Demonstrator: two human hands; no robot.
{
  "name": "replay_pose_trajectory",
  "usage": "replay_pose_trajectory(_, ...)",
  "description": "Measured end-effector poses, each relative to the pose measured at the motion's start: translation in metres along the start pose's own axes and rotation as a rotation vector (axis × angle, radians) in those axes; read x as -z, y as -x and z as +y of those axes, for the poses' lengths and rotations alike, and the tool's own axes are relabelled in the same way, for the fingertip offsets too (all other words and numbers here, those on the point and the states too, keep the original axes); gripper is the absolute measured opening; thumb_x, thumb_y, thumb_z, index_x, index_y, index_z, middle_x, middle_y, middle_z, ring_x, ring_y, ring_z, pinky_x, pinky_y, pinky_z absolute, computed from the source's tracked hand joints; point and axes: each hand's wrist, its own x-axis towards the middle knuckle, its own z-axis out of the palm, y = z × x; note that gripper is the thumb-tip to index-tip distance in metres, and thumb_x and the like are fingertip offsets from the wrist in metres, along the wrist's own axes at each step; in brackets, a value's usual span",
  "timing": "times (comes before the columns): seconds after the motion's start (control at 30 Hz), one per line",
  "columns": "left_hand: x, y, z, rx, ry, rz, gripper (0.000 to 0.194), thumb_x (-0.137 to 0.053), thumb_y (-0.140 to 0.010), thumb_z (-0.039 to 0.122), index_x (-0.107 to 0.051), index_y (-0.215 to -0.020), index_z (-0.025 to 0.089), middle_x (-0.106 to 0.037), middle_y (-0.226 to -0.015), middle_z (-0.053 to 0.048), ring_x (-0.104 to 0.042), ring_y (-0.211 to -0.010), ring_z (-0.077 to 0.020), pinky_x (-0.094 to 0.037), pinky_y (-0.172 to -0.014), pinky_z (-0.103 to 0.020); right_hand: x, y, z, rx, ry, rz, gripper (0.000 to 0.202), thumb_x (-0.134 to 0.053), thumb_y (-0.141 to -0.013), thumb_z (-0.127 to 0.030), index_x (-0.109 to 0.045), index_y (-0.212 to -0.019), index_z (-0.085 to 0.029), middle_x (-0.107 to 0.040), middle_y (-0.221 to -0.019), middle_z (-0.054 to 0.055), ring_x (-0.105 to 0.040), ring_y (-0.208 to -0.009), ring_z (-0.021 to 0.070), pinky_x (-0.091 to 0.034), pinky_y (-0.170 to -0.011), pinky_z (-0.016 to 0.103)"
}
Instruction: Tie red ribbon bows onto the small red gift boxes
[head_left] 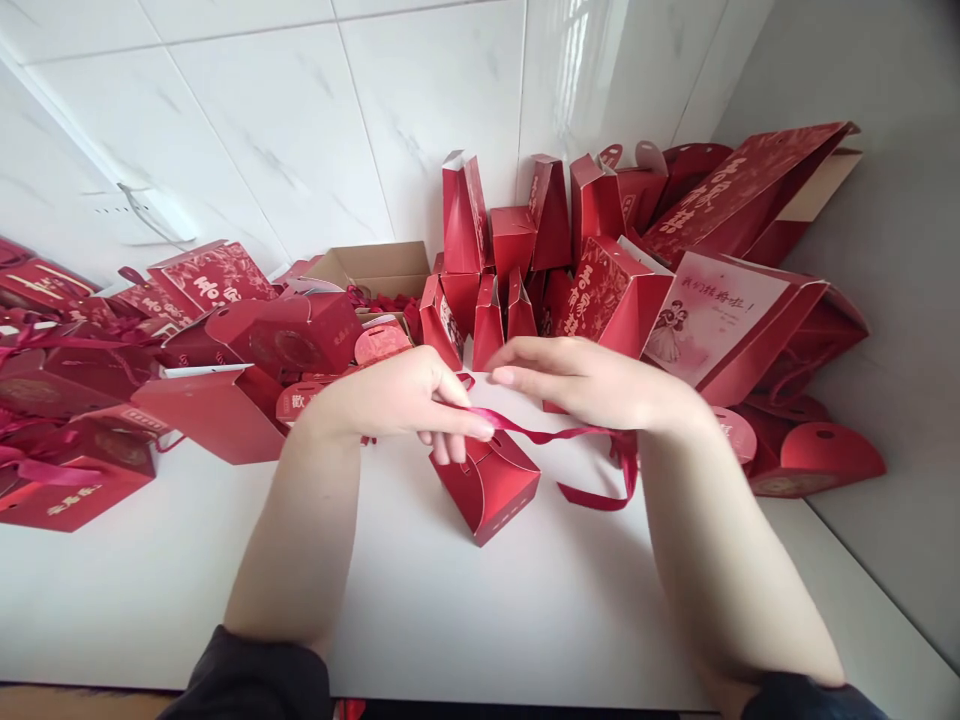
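A dark red ribbon [525, 432] is pinched between the thumb and fingers of my left hand [420, 400]. From there it runs right, beneath my right hand [574, 382], and its loose end curls down onto the table. The fingers of my right hand are stretched out, pointing left, close above the ribbon; whether they touch it I cannot tell. A small red gift box [491, 487] with a folded-over top stands under my left hand. That hand's fingertips hide part of the box's top.
Behind my hands, several tall red boxes [611, 295] stand on the white table [465, 630] against the tiled wall. More red boxes and ribbons crowd the left, beside a cardboard carton [371, 268]. Large red bags [739, 310] lean against the grey wall at right.
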Motion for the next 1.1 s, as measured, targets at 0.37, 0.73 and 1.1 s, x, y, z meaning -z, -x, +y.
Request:
replay_pose_trajectory(0.37,-0.002,0.010,0.002,-0.057,-0.087,0.203,0.031,-0.063,-0.085,0.049,-0.074,-0.088,0.020,-0.073,-0.080,-0.003,-0.068,-0.071,-0.0160,-0.051,-0.060,-0.023,-0.003,-0.004,0.000,0.039,-0.151,-0.044,0.043,-0.058,-0.088,-0.056,-0.051,-0.067,-0.019,-0.037,-0.061,-0.004,-0.033,-0.054,0.0094,-0.026,-0.049,0.025)
replay_pose_trajectory(0.73,-0.002,-0.002,-0.013,-0.116,-0.585,-0.024,0.030,-0.063,-0.079,0.029,-0.071,-0.108,0.030,-0.056,-0.135,-0.001,-0.044,-0.131,-0.0278,-0.040,-0.100,-0.034,0.010,0.000,0.014,-0.114,-0.042,0.078,0.024,-0.052,-0.092,-0.040,-0.065,-0.090,-0.021,-0.059,-0.073,0.001,-0.047,-0.055,0.0110,-0.035,-0.050,0.025)
replay_pose_trajectory(1.1,0.000,-0.017,-0.023,-0.122,-0.526,-0.165,0.012,-0.067,-0.076,0.031,-0.076,-0.083,0.027,-0.062,-0.131,-0.001,-0.053,-0.120,-0.0274,-0.042,-0.094,-0.034,0.011,0.002,0.016,-0.079,0.010,-0.074,0.018,-0.059,-0.086,-0.035,-0.069,-0.095,-0.024,-0.059,-0.070,-0.002,-0.045,-0.053,0.0108,-0.035,-0.051,0.025)
